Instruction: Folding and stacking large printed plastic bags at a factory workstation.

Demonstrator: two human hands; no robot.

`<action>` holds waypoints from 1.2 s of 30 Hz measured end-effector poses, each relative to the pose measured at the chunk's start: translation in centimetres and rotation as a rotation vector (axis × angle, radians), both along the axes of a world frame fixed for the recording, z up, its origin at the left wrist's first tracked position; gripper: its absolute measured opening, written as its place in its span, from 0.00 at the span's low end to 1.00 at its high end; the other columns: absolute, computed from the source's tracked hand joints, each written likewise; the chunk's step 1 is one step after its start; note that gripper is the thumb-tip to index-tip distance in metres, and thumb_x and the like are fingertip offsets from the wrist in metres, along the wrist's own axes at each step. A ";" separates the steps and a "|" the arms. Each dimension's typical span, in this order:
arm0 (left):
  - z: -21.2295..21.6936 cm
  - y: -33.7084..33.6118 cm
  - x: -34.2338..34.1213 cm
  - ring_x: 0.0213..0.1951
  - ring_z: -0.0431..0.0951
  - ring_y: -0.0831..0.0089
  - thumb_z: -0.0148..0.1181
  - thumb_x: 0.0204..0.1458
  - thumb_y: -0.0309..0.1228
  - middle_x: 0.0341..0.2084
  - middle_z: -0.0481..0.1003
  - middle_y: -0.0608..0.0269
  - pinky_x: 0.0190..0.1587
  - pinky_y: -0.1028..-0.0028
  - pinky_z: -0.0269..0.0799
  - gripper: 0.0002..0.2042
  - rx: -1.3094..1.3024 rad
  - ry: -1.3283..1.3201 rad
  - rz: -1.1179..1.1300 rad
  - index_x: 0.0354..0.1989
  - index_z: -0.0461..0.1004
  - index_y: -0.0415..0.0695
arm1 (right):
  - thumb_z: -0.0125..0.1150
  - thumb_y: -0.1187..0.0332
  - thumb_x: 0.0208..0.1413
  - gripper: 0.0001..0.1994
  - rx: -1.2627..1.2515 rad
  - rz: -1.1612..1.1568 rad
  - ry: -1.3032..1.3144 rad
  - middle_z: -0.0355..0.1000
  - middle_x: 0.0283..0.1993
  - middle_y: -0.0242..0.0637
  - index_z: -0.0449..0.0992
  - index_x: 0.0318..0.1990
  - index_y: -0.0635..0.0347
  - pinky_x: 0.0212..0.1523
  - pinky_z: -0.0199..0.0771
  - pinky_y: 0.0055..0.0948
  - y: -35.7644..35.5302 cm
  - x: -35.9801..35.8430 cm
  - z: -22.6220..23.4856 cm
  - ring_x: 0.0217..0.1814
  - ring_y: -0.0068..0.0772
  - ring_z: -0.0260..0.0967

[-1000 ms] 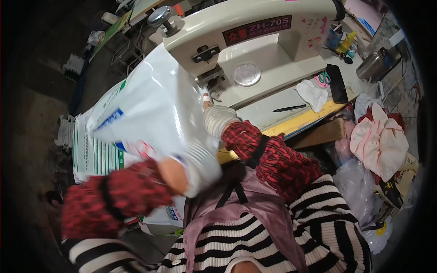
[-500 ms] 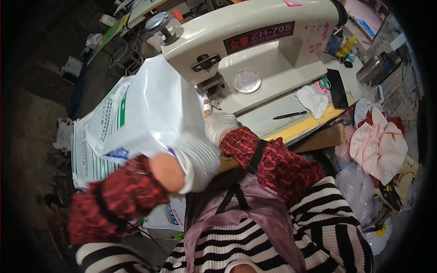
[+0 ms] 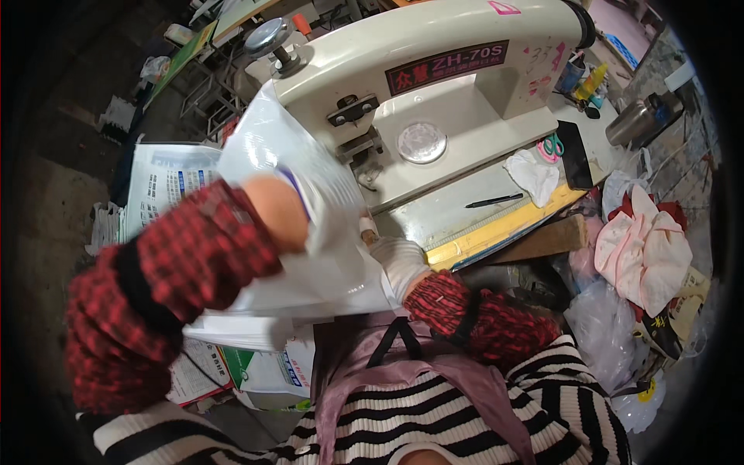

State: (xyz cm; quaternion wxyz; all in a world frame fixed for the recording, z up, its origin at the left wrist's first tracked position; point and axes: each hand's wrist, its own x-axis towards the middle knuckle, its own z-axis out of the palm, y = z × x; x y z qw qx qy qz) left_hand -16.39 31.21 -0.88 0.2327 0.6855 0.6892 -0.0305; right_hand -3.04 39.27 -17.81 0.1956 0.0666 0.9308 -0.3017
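Observation:
A large white plastic woven-looking sack [image 3: 325,267] lies tilted in front of me, left of the cream sewing machine [image 3: 449,97]. My right hand [image 3: 399,260], in a white ribbed glove with bare fingertips, grips the sack's right edge near the table front; some of its fingers are hidden by the sack. Over the sack's upper part is my left hand [image 3: 322,201], also in a white glove; motion smears it and its fingers do not show clearly. The sack's top corner stands beside the machine's needle end [image 3: 360,151].
Printed white sacks [image 3: 174,182] are stacked at the left. On the machine table lie a black pen [image 3: 494,201], a white cloth [image 3: 533,174], scissors [image 3: 551,147] and a dark phone [image 3: 574,155]. A metal flask [image 3: 643,118] stands at right, above plastic bags [image 3: 604,325] and pink cloth [image 3: 645,244].
The sack has come away from the needle end toward me and turned. My right hand has moved nearer me with its edge; my left hand has risen over the sack.

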 end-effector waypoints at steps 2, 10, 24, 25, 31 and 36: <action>2.3 0.4 0.5 0.35 0.78 0.61 0.63 0.43 0.38 0.27 0.78 0.55 0.38 0.68 0.72 0.09 -0.100 0.084 0.094 0.26 0.80 0.46 | 0.51 0.61 0.53 0.41 0.147 -0.005 0.134 0.77 0.36 0.51 0.39 0.69 0.70 0.36 0.75 0.43 0.3 -0.8 -0.6 0.37 0.47 0.77; -7.2 -0.3 11.0 0.28 0.78 0.57 0.56 0.50 0.34 0.24 0.77 0.50 0.33 0.63 0.73 0.09 -0.293 -0.272 0.317 0.32 0.79 0.42 | 0.47 0.70 0.55 0.35 -0.004 -0.072 0.080 0.76 0.32 0.48 0.43 0.70 0.64 0.33 0.75 0.44 2.6 -5.3 1.6 0.35 0.49 0.76; -13.8 -4.7 2.7 0.43 0.75 0.60 0.54 0.52 0.33 0.38 0.75 0.54 0.49 0.68 0.68 0.15 0.342 -0.306 1.347 0.48 0.70 0.43 | 0.62 0.63 0.53 0.20 -1.675 -0.413 -0.017 0.73 0.41 0.35 0.72 0.50 0.66 0.48 0.67 0.25 -1.6 6.1 -3.8 0.42 0.24 0.67; -14.5 -5.5 4.1 0.43 0.75 0.60 0.54 0.52 0.33 0.38 0.75 0.54 0.49 0.68 0.68 0.15 0.341 -0.304 1.353 0.48 0.70 0.43 | 0.61 0.64 0.53 0.18 -1.566 -0.366 0.032 0.73 0.39 0.33 0.72 0.49 0.65 0.46 0.68 0.23 -0.7 6.1 -2.7 0.41 0.22 0.67; -11.7 -6.3 8.7 0.50 0.72 0.47 0.63 0.43 0.36 0.52 0.69 0.39 0.52 0.61 0.69 0.28 -0.512 0.011 0.994 0.54 0.67 0.38 | 0.63 0.65 0.52 0.17 -1.529 -0.356 -0.030 0.75 0.37 0.31 0.72 0.48 0.65 0.37 0.71 0.20 -0.5 6.5 -2.8 0.34 0.19 0.70; -12.5 -4.7 7.6 0.29 0.76 0.46 0.63 0.41 0.29 0.24 0.76 0.45 0.38 0.58 0.73 0.14 0.419 0.055 0.979 0.37 0.75 0.36 | 0.66 0.67 0.50 0.18 -1.501 -0.278 -0.047 0.74 0.32 0.35 0.70 0.45 0.66 0.33 0.73 0.22 1.2 6.2 -2.7 0.30 0.20 0.70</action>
